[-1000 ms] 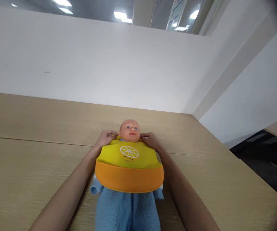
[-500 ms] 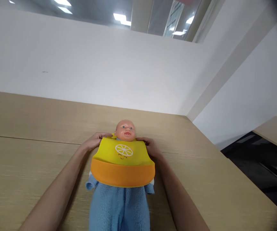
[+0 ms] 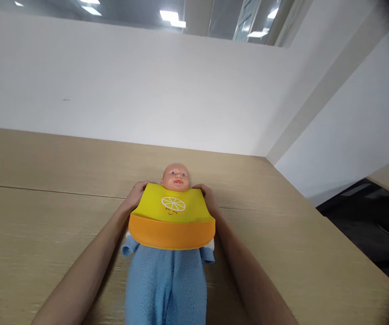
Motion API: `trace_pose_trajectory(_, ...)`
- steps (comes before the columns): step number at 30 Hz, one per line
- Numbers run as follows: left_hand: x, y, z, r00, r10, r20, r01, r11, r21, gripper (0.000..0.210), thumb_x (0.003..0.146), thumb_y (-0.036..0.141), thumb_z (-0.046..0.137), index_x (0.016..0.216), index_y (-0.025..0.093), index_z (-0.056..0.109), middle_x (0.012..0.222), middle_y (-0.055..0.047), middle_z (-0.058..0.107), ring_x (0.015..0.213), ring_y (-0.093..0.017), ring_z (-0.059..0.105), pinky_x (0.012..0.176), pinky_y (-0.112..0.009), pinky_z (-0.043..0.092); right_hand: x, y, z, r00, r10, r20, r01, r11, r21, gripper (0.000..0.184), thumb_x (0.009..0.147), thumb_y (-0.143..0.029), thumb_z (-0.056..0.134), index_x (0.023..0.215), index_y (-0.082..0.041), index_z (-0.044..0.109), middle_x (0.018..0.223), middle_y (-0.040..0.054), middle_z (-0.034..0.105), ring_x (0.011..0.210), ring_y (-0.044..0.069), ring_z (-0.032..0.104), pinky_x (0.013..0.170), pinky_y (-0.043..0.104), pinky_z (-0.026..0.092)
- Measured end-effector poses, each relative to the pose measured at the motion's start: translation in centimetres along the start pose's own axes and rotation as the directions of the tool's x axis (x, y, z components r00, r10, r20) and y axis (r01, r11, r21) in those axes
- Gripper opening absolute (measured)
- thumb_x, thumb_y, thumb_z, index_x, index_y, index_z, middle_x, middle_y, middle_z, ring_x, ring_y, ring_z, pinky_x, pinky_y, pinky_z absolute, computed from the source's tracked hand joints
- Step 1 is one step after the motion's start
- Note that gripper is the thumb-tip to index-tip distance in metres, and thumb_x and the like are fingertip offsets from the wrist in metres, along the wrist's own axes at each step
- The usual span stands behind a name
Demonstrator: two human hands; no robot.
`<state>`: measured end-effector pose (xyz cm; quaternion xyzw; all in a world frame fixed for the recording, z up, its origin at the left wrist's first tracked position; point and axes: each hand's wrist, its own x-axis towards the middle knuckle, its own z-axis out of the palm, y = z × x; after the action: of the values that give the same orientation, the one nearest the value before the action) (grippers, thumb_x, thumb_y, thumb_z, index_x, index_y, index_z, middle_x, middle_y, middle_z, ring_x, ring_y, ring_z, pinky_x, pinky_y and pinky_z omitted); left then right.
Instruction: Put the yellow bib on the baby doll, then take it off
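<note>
Head view: wall [image 3: 140, 85] beyond doll [image 3: 167, 284], bib [image 3: 172, 219] seemingly covering its shoulders.

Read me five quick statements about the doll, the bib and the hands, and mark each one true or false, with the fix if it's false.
1. The doll lies face up on the table. True.
2. The bib lies on the table beside the doll. False: it lies over the doll's chest.
3. A white fruit slice is printed on the yellow part of the bib. True.
4. The pocket along the bib's lower edge is green. False: it is orange.
5. Both hands are down at the doll's feet. False: the left hand and the right hand are at the bib's top corners, one on each side.
</note>
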<state>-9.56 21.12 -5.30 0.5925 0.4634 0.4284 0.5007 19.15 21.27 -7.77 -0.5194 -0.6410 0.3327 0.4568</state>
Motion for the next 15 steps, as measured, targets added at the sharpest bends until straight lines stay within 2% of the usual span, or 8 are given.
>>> trace_pose_trajectory(4, 0.4, -1.3, -0.3, 0.990, 0.074, -0.119, -0.056, 0.988, 0.147, 0.037, 0.059, 0.030, 0.063, 0.092, 0.014, 0.068, 0.083, -0.006, 0.073, 0.078, -0.022, 0.066, 0.066, -0.029, 0.049, 0.2, 0.2, 0.2, 0.999, 0.028, -0.029, -0.028, 1.000, 0.007, 0.030, 0.062, -0.024, 0.056, 0.090, -0.017, 0.065, 0.083, 0.0030, 0.068, 0.077, 0.017, 0.061, 0.067, 0.028, 0.047)
trace_pose_trajectory(8, -0.2, -2.1, -0.4, 0.965, 0.076, -0.251, -0.021, 0.976, 0.216, 0.048, 0.058, 0.031, 0.065, 0.103, 0.015, 0.062, 0.078, -0.004, 0.072, 0.068, -0.019, 0.065, 0.059, -0.027, 0.047, -0.2, -0.5, 0.5, 0.983, 0.130, -0.132, -0.125, 0.991, 0.047, 0.028, 0.067, -0.023, 0.056, 0.094, -0.017, 0.061, 0.078, 0.0022, 0.067, 0.071, 0.015, 0.061, 0.063, 0.025, 0.048)
trace_pose_trajectory(11, -1.6, -2.4, -0.4, 0.949, 0.106, -0.298, -0.049, 0.980, 0.192, 0.046, 0.055, 0.030, 0.067, 0.099, 0.016, 0.061, 0.078, -0.004, 0.071, 0.070, -0.019, 0.065, 0.063, -0.028, 0.049, -1.5, -1.0, 0.5, 0.972, 0.123, -0.200, -0.120, 0.992, 0.028, 0.029, 0.068, -0.021, 0.056, 0.096, -0.017, 0.059, 0.081, 0.0038, 0.068, 0.073, 0.015, 0.063, 0.064, 0.025, 0.049)
trace_pose_trajectory(15, -4.3, -2.7, -0.6, 0.909, 0.118, -0.400, -0.079, 0.990, 0.113, 0.044, 0.053, 0.031, 0.067, 0.094, 0.015, 0.060, 0.076, -0.004, 0.069, 0.070, -0.018, 0.064, 0.068, -0.030, 0.050, -4.6, -1.2, 0.2, 0.952, 0.082, -0.294, -0.085, 0.996, 0.004, 0.026, 0.075, -0.024, 0.050, 0.097, -0.014, 0.058, 0.091, 0.0093, 0.069, 0.082, 0.017, 0.064, 0.072, 0.030, 0.050)
